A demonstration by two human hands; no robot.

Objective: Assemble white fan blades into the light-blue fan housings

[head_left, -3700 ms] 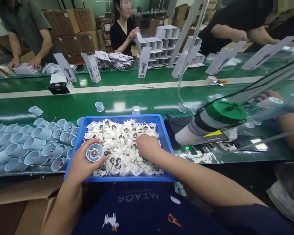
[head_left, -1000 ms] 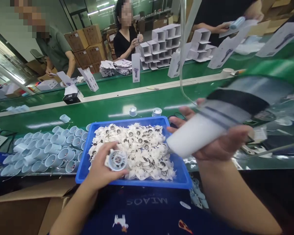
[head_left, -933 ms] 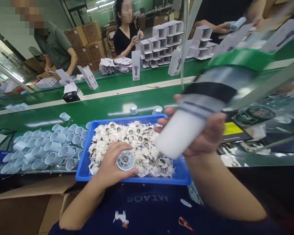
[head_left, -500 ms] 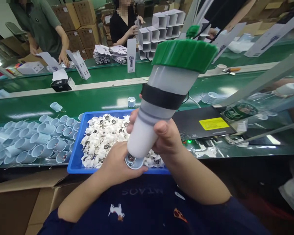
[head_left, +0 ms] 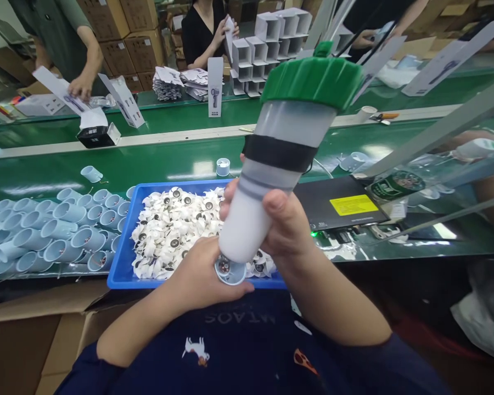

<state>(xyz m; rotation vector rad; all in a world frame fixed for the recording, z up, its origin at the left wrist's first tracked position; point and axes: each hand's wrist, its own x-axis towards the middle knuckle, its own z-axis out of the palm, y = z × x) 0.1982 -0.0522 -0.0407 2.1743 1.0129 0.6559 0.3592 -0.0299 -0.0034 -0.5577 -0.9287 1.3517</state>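
Observation:
My right hand (head_left: pixel 286 222) is wrapped round a large whitish dispensing bottle (head_left: pixel 247 219) with a green ribbed cap and a black band. The bottle is tilted, and its lower end sits over a light blue cup-shaped housing (head_left: pixel 235 276). Around that housing closes my left hand (head_left: pixel 197 274), thumb along its near side. Inside the housing, copper-coloured motor parts show; the bottle hides its far rim. Beneath both hands lies a blue tray (head_left: pixel 121 241) heaped with small white fan blades (head_left: pixel 160 230).
Many light blue housings (head_left: pixel 61 233) lie piled left of the tray. To the right are a black box with a yellow label (head_left: pixel 354 206) and a plastic bottle (head_left: pixel 399 184). Across the green conveyor (head_left: pixel 156 159) people handle white cartons. An open cardboard box (head_left: pixel 37 340) stands lower left.
The view has shifted slightly. Both hands keep their hold on the bottle and the housing. Across the belt, a co-worker's hand has moved onto a white carton.

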